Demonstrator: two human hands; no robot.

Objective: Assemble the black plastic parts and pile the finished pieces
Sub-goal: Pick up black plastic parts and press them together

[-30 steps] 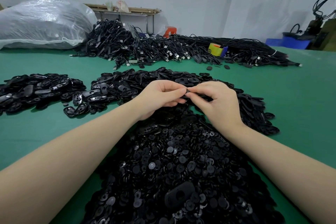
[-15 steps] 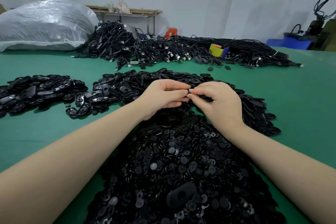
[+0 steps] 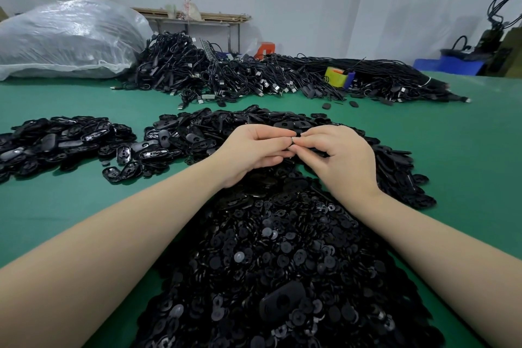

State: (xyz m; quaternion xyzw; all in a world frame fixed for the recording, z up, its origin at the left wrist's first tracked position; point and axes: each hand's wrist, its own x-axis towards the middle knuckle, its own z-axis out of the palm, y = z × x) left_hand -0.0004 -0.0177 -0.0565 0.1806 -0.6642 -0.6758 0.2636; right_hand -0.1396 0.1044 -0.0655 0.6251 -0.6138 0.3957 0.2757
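My left hand (image 3: pixel 254 150) and my right hand (image 3: pixel 336 155) meet fingertip to fingertip above the middle of the table, both pinching a small black plastic part (image 3: pixel 292 142), mostly hidden by the fingers. Below my hands lies a big heap of small round black discs (image 3: pixel 282 263), with one oval black shell (image 3: pixel 282 301) on top near me. Behind my hands spreads a pile of oval black shells (image 3: pixel 226 127). A separate pile of oval black pieces (image 3: pixel 62 138) lies at the left.
The green table (image 3: pixel 466 164) carries a long heap of black cables (image 3: pixel 254 76) at the back, with a yellow tape roll (image 3: pixel 336 76) on it. A large clear plastic bag (image 3: pixel 67 39) sits back left. Blue bins (image 3: pixel 449 63) stand at the far right.
My hands have stayed together over the same spot; the fingers have shifted slightly on the small part. The piles have not moved.
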